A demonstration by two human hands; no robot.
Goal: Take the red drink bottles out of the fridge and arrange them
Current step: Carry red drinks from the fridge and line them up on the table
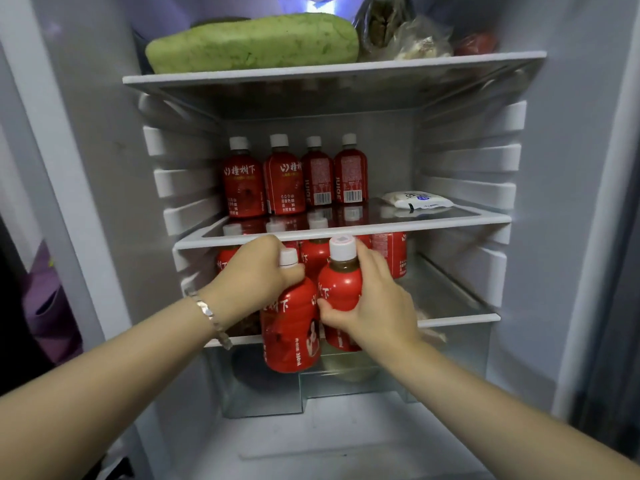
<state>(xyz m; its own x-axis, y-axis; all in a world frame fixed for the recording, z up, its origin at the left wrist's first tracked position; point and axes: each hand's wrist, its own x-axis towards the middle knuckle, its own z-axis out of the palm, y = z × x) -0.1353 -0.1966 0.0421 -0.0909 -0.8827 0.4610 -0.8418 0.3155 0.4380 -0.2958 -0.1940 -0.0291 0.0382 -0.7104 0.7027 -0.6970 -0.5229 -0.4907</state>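
Two bare forearms reach into the open fridge. The left hand (258, 271), with a silver bracelet (207, 313) on its wrist, curls its fingers round the shoulder of a first red bottle (291, 337) just under the white cap. That bottle hangs in front of the lower shelf (457, 318), its base below the shelf edge and in front of the clear drawer (263, 393). The right hand (375, 306) is clasped round the body of a second red bottle (341, 282), with the thumb across the front of the label and the fingers behind. The two held bottles sit close side by side, the second one higher in the picture. Behind them on the lower shelf stand more red bottles (391, 254), partly hidden by the hands and the shelf edge above. On the middle shelf (433, 223) a row of four red bottles (294, 178) stands upright towards the back left, shoulder to shoulder. A flat white packet (417, 200) lies to their right, apart from them. On the top shelf (346, 69) lies a long green gourd (252, 43), with clear bags (408, 36) beside it
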